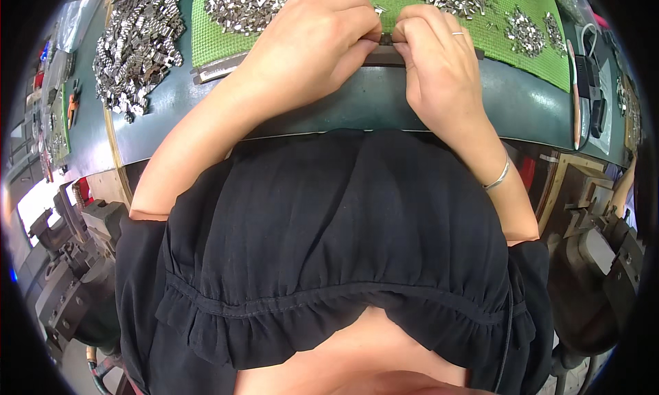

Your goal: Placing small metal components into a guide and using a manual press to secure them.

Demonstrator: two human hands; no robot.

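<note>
The surface [364,106] underlies a green mat [539,71], along whose near edge lies a long metal bar [386,57], with heaped metal pieces [240,7] farther back, presumably laid out within reach. At the mat's near edge, left hand [312,41] and right hand [439,58] pinch one small dark piece [386,40], mostly hidden, each grip likely steadying the other's end

no text, label, brand, number or sign can be read on anything that shows in the head camera's view.
</note>
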